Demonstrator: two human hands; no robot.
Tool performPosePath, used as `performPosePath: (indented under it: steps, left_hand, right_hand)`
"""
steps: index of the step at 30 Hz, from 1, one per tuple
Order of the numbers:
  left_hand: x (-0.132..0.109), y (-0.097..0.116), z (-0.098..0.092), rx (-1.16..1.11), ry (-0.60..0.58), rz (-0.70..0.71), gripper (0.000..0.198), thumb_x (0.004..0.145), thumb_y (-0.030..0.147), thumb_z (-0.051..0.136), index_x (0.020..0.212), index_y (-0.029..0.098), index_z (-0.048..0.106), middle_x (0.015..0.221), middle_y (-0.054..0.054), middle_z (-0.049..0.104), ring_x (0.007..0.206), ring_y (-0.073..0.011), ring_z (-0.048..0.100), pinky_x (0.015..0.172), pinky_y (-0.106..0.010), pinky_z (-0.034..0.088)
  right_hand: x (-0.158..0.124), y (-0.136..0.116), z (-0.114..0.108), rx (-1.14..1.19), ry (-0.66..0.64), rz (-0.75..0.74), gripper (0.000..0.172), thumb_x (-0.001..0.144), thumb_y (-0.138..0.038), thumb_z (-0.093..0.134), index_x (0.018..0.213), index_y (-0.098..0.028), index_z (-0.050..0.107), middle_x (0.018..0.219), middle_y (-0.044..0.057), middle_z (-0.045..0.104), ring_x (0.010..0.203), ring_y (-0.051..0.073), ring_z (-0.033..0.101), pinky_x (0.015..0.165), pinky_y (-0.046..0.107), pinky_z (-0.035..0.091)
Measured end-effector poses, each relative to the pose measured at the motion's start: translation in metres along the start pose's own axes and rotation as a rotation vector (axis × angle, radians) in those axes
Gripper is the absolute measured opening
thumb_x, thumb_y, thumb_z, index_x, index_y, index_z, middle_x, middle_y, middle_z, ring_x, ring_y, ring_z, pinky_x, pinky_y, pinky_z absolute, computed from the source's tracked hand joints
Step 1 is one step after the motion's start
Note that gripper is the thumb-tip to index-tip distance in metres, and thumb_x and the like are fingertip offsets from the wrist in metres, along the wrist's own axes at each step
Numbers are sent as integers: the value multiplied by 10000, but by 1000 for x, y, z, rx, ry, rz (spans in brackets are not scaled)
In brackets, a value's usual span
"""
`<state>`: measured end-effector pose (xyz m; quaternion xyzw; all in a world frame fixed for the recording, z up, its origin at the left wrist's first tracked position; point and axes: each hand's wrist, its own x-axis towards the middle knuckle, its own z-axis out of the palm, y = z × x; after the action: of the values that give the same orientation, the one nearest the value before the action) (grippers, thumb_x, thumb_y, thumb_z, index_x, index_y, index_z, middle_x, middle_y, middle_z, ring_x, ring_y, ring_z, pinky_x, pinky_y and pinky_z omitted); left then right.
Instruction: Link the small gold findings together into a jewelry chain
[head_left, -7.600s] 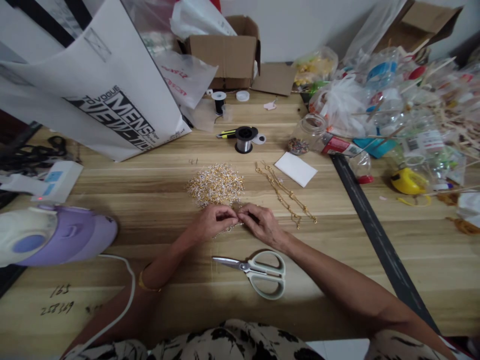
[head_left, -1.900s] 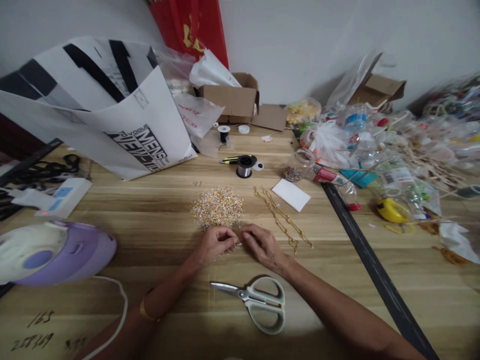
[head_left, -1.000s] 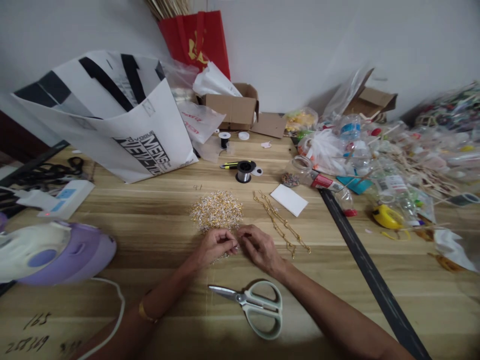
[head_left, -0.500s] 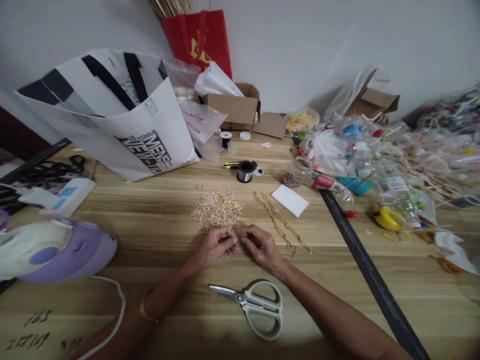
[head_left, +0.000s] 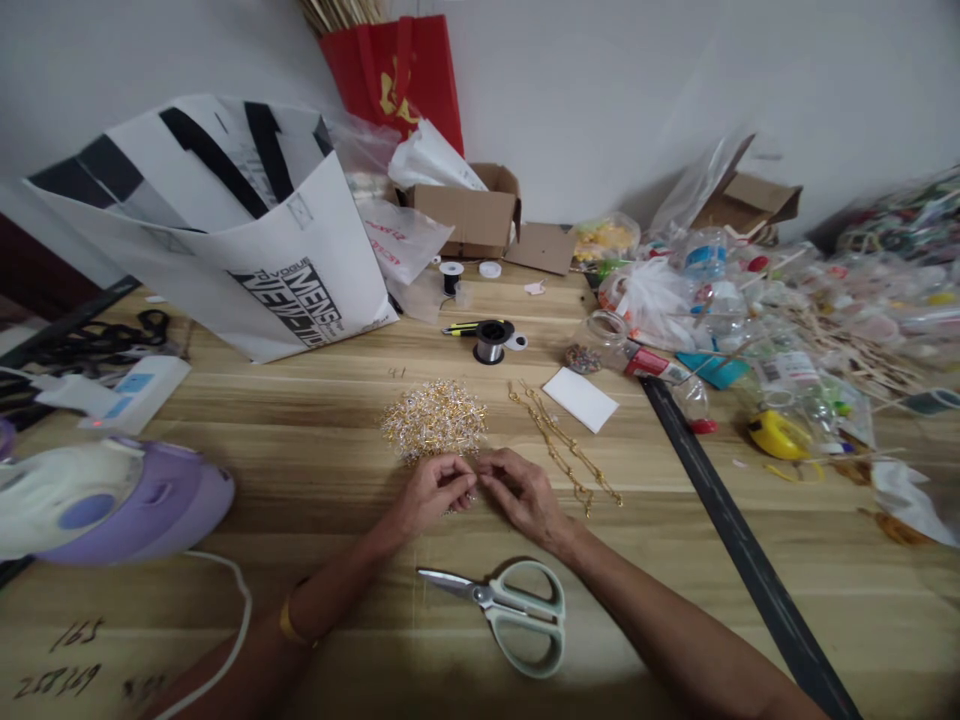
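Observation:
My left hand and my right hand nearly meet at the near edge of a pile of gold and silver beads. The left fingers are pinched, with a bit of small shiny beading showing beneath them. Thumb and forefinger of the right hand are also closed together, at the left fingertips; what lies between them is too small to make out. Gold beaded chains lie to the right of my right hand. Scissors with pale green handles rest on the table nearer to me, below both hands.
Beyond the beads stand a wire spool and a smaller black spool. A white card lies right of them. A white bag and a purple-white appliance take up the left; plastic bottles and bags crowd the right.
Both hands stay in almost the same place, with the right fingertips slightly closer to the left. Less of the small beading shows below my left hand.

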<state>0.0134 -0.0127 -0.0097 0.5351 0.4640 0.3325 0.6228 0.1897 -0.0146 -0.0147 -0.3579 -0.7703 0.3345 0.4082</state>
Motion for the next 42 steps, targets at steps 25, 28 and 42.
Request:
performPosePath:
  steps: [25, 28, 42]
  left_hand:
    - [1, 6, 1, 47, -35, -93, 275, 669, 371, 683, 689, 110, 601, 530, 1, 600, 461, -83, 536, 484, -193, 429]
    - [1, 5, 0, 56, -45, -85, 271, 677, 371, 673, 690, 113, 592, 535, 3, 598, 466, -83, 539, 484, -191, 430]
    - [0, 5, -1, 121, -73, -37, 221, 676, 329, 676, 653, 117, 618, 543, 2, 589, 494, -88, 528, 509, -197, 431]
  right_hand:
    - [1, 7, 0, 101, 43, 133, 191, 891, -290, 487, 826, -158, 610, 699, 30, 604, 640, 132, 550, 604, 234, 435]
    - [0, 9, 1, 162, 41, 163, 176, 883, -282, 502, 843, -153, 614, 710, 29, 609, 649, 132, 557, 607, 232, 439]
    - [2, 1, -2, 85, 20, -33, 159, 902, -235, 477, 889, -166, 620, 818, 65, 620, 765, 150, 577, 701, 270, 467]
